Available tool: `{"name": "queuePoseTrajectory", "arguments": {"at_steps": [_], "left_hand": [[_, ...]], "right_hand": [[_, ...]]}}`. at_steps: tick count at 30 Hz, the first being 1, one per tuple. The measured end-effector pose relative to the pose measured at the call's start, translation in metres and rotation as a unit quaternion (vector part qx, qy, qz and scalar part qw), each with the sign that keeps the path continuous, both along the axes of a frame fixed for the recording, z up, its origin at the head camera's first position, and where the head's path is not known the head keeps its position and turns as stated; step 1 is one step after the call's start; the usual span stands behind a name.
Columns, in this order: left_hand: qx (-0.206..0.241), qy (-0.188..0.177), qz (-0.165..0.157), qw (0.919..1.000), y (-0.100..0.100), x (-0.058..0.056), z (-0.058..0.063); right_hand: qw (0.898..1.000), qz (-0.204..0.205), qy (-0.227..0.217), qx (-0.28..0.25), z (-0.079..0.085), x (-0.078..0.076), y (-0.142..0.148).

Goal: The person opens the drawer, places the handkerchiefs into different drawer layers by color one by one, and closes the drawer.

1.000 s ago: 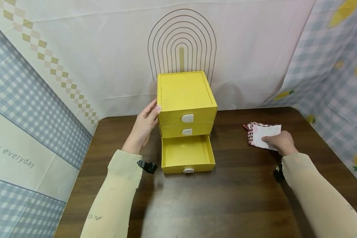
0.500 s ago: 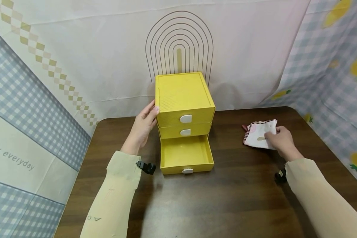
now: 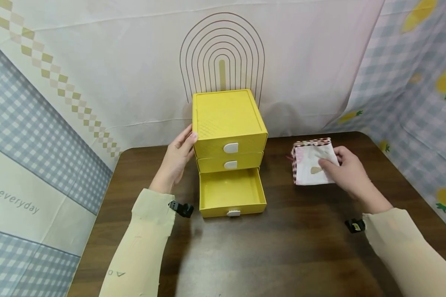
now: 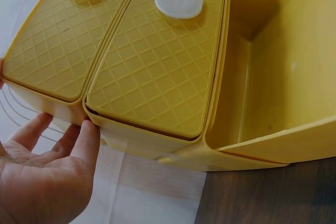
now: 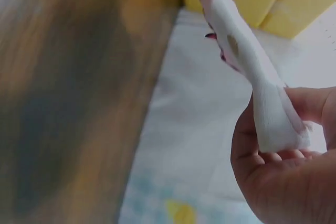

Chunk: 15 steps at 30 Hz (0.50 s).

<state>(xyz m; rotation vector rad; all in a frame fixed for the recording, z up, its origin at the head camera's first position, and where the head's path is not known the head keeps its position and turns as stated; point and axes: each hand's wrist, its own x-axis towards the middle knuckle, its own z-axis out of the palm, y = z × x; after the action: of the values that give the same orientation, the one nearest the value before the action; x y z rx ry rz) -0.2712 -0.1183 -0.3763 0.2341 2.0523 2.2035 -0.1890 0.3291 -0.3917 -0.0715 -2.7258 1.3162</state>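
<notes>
A yellow three-drawer storage box (image 3: pixel 226 115) stands against the back wall in the head view. Its bottom drawer (image 3: pixel 232 192) is pulled out with nothing in it, while the upper two are closed. My left hand (image 3: pixel 174 163) rests on the box's left side, fingertips on the side wall and thumb by the front top corner; the left wrist view shows these fingers (image 4: pixel 86 145) nearly straight. With my right hand (image 3: pixel 351 173) I pinch a folded white cloth (image 3: pixel 308 165) with a red checked edge, thumb in front. In the right wrist view the cloth (image 5: pixel 247 56) is held up edge-on.
The brown wooden table (image 3: pixel 230 255) reaches to the wall cloth (image 3: pixel 134 82) behind the box. A blue checked curtain (image 3: pixel 412 99) hangs along the right side. Black camera mounts sit at both wrists.
My right hand has lifted the cloth from the table and moved it left, towards the storage box. My left hand stays on the box, and the bottom drawer has not moved.
</notes>
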Motion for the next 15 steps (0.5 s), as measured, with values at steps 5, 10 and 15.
{"name": "queuePoseTrajectory", "arguments": {"at_steps": [5,10,15], "left_hand": [[-0.001,0.002,-0.003,1.0000,-0.001,0.000,0.000],[0.002,0.001,-0.005,1.0000,-0.001,-0.001,-0.001],[0.001,0.000,-0.008,1.0000,-0.001,-0.001,0.000]], "right_hand": [[0.999,0.035,0.013,-0.026,0.015,0.008,-0.023],[0.996,0.071,0.022,-0.052,0.023,0.012,-0.042],[0.992,0.098,0.028,-0.070,0.026,0.015,-0.058]]}}
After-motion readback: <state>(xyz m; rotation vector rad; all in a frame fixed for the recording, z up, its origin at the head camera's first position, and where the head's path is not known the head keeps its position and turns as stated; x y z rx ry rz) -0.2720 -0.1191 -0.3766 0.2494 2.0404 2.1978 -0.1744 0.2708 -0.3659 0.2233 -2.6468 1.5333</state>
